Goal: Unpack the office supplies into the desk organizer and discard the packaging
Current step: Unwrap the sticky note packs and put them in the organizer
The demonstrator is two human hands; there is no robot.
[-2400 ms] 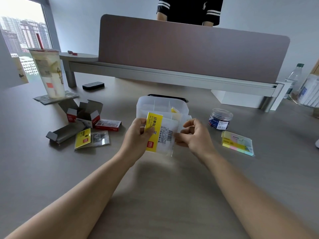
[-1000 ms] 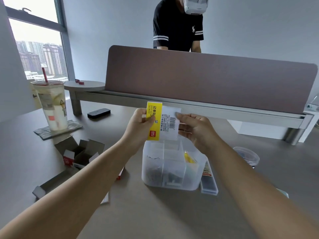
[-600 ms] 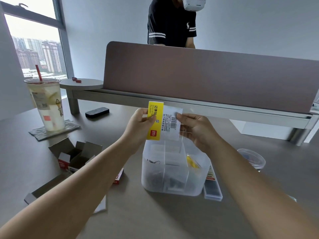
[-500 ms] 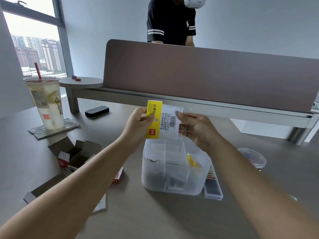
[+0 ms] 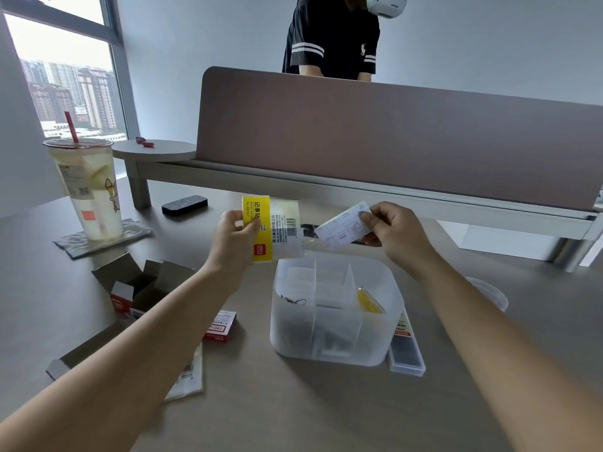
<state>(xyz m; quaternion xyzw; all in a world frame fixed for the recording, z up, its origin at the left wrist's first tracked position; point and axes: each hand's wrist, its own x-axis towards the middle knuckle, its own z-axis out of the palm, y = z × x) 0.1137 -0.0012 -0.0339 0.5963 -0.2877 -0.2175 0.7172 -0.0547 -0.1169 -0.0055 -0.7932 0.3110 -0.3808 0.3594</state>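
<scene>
We see the grey counter [image 5: 310,402] carrying a translucent desk organizer [image 5: 332,350] with dividers. Above it, our left hand [image 5: 233,238] has its fingers clamped on the yellow-and-clear sticky-note wrapper [image 5: 275,228], while our right hand [image 5: 393,228] pinches the white note pad [image 5: 339,230], held apart from the wrapper. An iced drink cup [image 5: 89,187] and opened cardboard boxes [image 5: 140,285] sit left.

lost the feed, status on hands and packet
Left hand grips yellow packet. Right hand pinches white pad above organizer. Nothing blocking.
</scene>
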